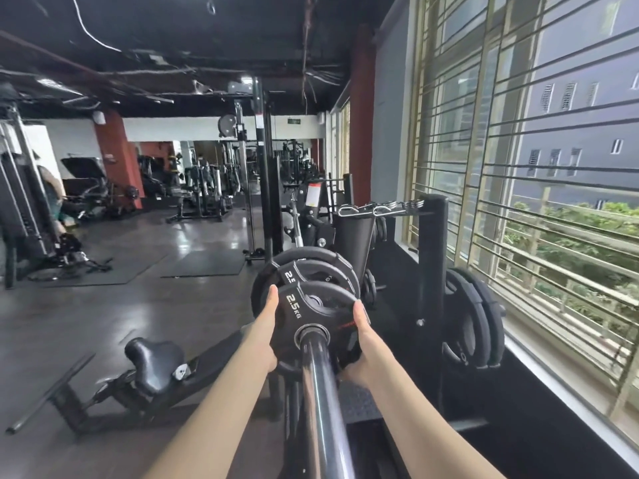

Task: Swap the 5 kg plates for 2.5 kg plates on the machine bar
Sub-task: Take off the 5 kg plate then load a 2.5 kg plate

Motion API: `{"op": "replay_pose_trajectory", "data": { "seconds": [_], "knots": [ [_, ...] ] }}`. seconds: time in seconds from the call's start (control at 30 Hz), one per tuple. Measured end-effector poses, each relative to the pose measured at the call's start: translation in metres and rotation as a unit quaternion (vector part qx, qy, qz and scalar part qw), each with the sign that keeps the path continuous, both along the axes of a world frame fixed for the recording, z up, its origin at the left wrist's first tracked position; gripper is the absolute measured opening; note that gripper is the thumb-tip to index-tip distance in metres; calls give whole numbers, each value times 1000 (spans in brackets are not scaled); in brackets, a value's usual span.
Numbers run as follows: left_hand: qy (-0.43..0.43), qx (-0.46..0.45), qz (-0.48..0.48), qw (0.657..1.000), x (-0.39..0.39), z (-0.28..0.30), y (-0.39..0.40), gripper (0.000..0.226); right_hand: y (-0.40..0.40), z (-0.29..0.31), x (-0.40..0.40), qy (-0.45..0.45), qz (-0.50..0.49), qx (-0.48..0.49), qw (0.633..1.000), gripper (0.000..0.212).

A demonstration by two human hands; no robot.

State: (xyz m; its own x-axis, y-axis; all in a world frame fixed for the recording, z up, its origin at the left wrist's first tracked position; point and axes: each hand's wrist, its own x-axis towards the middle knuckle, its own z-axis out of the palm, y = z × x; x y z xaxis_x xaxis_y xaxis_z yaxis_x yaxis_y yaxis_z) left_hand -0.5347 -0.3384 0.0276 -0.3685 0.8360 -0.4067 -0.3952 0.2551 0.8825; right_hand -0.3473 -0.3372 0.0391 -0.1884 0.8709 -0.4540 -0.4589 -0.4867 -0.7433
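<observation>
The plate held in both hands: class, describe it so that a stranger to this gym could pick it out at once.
Find the thick dark bar running away from the camera in the lower middle. The plate sits threaded on it, gripped at its edges by the left hand and right hand. It is nearest of the stacked plates, and its white 2.5 KG marking reads in full, unlike the half-hidden plate behind.

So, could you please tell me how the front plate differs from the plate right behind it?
The front plate looks smaller and shows its full 2.5 KG marking; the plate behind looks larger, its marking partly hidden. Both hands, left and right, grip the front plate only. Both are black, on the bar.
</observation>
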Motion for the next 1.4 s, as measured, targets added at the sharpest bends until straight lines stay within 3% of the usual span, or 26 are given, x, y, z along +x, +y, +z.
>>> {"op": "replay_pose_trajectory", "data": {
  "seconds": [0.1,0.27,0.33,0.43,0.53,0.6,0.67,0.73,0.8,0.87,0.93,1.07,1.17,1.4],
  "knots": [
    [-8,11,37,999,-26,-23,52,139,31,3,-4,6,1,-6,1000,61],
    [-15,-3,65,998,-16,5,75,159,74,5,-15,-1,13,-6,1000,71],
    [-24,-4,60,998,9,46,45,147,79,7,-10,-5,34,-10,999,66],
    [-16,2,52,999,20,60,31,115,83,4,-4,14,63,-19,998,68],
    [-4,-9,62,998,16,51,38,131,80,2,-2,15,79,2,997,79],
    [16,-11,86,996,17,48,40,121,83,2,0,-31,83,-6,996,87],
    [122,-25,144,982,17,48,45,113,81,13,11,-100,57,21,993,92],
    [306,7,202,930,23,56,46,82,78,30,26,-157,-1,46,987,90],
    [445,80,221,864,36,76,43,50,77,48,43,-191,-52,65,978,56],
    [560,170,168,793,50,99,45,28,86,55,59,-197,-53,87,975,20],
    [642,202,77,736,67,124,55,19,98,59,74,-187,-51,114,974,10],
    [719,194,-57,665,105,170,88,21,128,62,106,-160,-58,132,977,21],
    [765,176,-99,612,134,197,128,25,158,66,127,-137,-59,128,981,20],
    [800,121,-86,581,186,222,237,17,234,80,149,-69,6,117,991,14]
  ]
}}
